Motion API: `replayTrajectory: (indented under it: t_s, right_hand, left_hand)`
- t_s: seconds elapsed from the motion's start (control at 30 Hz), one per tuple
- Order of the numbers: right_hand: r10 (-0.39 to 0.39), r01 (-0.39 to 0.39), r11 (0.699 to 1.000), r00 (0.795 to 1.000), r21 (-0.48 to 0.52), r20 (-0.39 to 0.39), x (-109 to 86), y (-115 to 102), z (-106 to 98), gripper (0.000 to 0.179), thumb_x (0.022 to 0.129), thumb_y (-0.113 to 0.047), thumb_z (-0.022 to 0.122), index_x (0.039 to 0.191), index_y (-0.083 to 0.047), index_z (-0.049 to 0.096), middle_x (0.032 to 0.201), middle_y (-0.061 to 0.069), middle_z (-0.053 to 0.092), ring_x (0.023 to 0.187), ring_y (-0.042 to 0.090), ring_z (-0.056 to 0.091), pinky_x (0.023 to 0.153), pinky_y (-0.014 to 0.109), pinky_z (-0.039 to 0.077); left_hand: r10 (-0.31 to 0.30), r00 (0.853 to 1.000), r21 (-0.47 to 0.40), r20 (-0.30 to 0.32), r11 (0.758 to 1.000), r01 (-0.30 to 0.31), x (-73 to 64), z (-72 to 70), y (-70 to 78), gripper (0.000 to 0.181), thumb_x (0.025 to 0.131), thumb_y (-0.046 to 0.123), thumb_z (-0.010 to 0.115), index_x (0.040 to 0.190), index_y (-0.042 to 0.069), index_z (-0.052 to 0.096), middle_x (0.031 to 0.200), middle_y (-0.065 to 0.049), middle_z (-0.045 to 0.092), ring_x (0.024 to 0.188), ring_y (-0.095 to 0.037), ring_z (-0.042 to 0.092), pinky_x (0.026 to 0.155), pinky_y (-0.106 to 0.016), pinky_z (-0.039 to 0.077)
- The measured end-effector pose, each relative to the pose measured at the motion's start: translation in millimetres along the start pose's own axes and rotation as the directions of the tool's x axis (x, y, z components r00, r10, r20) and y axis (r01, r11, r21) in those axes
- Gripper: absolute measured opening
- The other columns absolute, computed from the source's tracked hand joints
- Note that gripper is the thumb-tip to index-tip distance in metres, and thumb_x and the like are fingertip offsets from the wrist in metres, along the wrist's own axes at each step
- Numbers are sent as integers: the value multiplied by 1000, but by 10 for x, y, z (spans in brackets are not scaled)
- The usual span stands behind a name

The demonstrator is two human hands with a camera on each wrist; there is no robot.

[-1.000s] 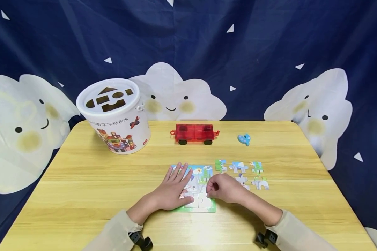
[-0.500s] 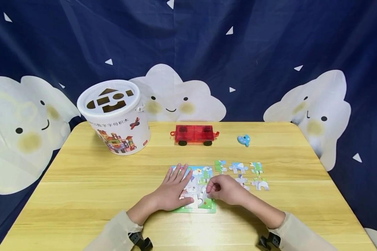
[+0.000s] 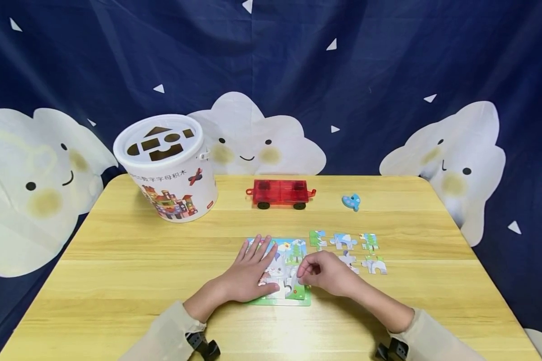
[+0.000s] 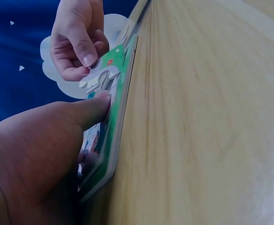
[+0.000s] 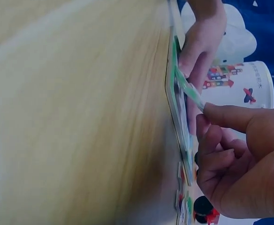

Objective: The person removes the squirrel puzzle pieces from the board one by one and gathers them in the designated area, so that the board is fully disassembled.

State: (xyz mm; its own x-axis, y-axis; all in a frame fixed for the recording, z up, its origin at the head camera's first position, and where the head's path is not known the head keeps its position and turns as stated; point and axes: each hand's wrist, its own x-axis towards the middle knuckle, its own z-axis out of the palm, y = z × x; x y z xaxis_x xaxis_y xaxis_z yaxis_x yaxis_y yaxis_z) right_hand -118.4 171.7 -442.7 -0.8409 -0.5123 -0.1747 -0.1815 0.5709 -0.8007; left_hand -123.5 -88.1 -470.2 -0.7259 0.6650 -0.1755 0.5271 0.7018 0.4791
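My left hand (image 3: 246, 276) lies flat with spread fingers on the left part of a jigsaw puzzle (image 3: 280, 302) in a green-edged tray. Its thumb reaches across the lower part of the picture. Between thumb and forefinger, my right hand (image 3: 327, 273) pinches a green-and-white puzzle piece (image 3: 300, 292) with a red flower at the lower right corner. In the left wrist view this puzzle piece (image 4: 111, 61) tilts out of the tray. From the right wrist, the puzzle piece (image 5: 192, 91) slopes from the tray up to my fingertips.
Several loose puzzle pieces (image 3: 343, 240) lie right of the tray, one partly behind my right hand. Further back stand a white block bucket (image 3: 187, 193) with a shape-sorting lid, a red toy wagon (image 3: 280, 191) and a small blue whale-like toy (image 3: 352, 201).
The corner piece, pale with glare a second ago, now shows its green and red flower and stands tilted in my right hand's pinch. My left hand has stayed in place.
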Motion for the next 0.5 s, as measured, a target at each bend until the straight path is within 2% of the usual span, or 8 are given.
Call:
replayTrajectory:
  t_s: [0.2,0.5]
  right_hand:
    - [11,-10,999,1000,44,-24,-24,2,16,8,89,-10,79,85,-13,73,75,-6,65,66,11,53,59,22,43]
    - [20,-19,990,1000,137,-2,-60,50,-29,3,91,-6,75,89,-7,75,75,4,68,60,11,56,55,21,45]
  left_hand:
    - [2,1000,9,-4,1000,-2,1,-4,-3,89,101,54,54,163,4,12,170,-16,-3,155,-37,-10,122,-58,-8]
    - [2,1000,9,-3,1000,-2,3,-6,9,89,101,54,54,163,4,13,170,-16,-3,155,-36,-9,122,-58,-8]
